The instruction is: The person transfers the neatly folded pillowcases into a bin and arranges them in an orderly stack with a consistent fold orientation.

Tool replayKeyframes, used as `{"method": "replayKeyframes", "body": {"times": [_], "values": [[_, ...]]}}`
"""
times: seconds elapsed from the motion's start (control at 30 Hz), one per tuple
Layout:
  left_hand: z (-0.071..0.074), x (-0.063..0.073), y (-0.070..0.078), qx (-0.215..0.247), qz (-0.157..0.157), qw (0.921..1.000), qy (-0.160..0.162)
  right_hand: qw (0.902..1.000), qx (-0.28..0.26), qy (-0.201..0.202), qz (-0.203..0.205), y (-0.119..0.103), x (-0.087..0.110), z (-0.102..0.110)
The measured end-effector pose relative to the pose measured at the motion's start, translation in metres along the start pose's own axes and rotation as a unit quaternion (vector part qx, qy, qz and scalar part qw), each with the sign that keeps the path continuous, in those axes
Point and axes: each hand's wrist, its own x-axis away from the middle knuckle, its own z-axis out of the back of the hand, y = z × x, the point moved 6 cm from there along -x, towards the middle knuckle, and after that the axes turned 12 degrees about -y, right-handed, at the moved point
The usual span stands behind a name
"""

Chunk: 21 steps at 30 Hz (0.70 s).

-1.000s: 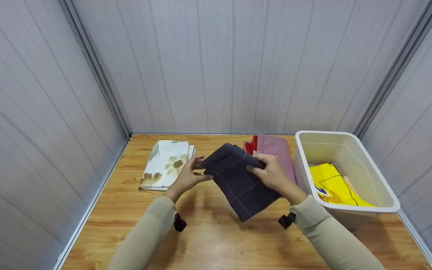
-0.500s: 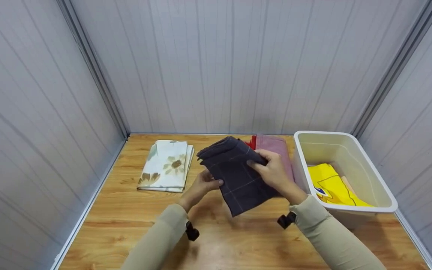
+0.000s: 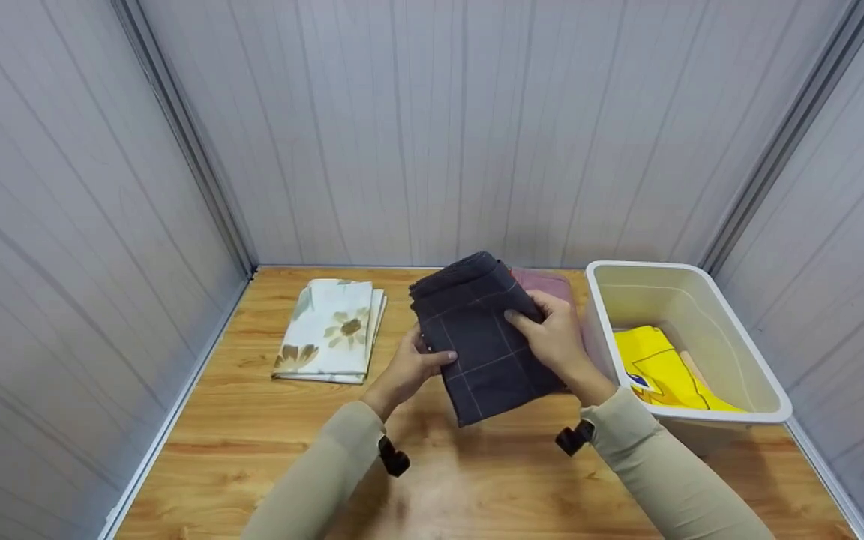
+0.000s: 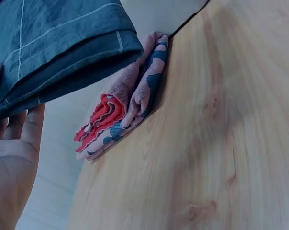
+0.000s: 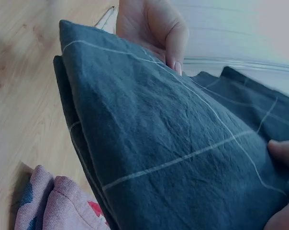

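Both hands hold a folded dark cloth with thin white grid lines (image 3: 484, 352) above the table. At its left edge, my left hand (image 3: 411, 367) has the thumb on top and the other fingers underneath. My right hand (image 3: 558, 337) grips the right edge, thumb on the upper face. In the left wrist view, loose layers show along the edge of the dark cloth (image 4: 68, 43). The right wrist view shows its broad creased face (image 5: 159, 124). Behind it, a folded pink cloth (image 3: 544, 282) is partly hidden; the left wrist view shows its blue patches and a red ruffled piece (image 4: 106, 117).
A folded white cloth with brown flowers (image 3: 334, 330) lies at the left on the wooden table (image 3: 477, 487). At the right stands a cream plastic bin (image 3: 702, 414) with a yellow printed cloth (image 3: 657, 367) inside. Panelled walls (image 3: 417, 135) enclose the back and sides.
My left hand has slid right and lower along the dark cloth's left edge. The cloth's far end has risen and shifted right, covering more of the pink cloth. My right hand keeps its hold.
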Motion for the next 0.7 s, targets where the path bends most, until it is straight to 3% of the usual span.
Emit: {"method": "replayKeyframes", "body": {"times": [0.33,0.47,0.7], "values": [[-0.001,-0.004,0.012,-0.098,0.027,0.9942,0.033,0.9970,0.033,0.049,-0.051,0.010,0.002,0.006],[0.000,-0.005,0.019,-0.113,0.028,0.9924,0.041,0.9971,0.036,0.022,-0.063,0.012,0.002,0.004],[-0.001,-0.008,0.029,-0.100,0.027,0.9942,0.031,0.9875,0.116,-0.049,-0.095,0.011,0.005,0.002]]}}
